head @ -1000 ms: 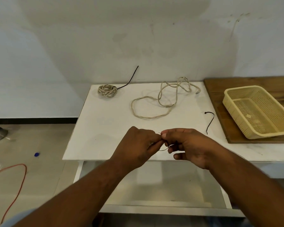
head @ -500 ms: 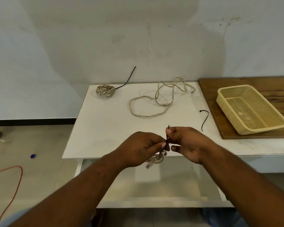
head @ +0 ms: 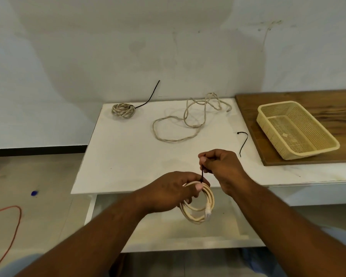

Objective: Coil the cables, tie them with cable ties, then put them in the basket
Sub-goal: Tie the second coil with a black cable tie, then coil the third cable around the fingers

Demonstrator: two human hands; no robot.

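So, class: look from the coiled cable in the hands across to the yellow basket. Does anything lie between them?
Nothing blocks the way. The coiled cable hangs from the left hand, with the right hand pulling its black tie. A loose black cable tie lies flat on the white table before the basket, easily cleared by lifting over it.

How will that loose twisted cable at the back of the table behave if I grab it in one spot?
The loose cable sprawls in slack loops, so it is probably floppy and would trail. It looks thin, likely light. Its twisted surface should grip fairly well.
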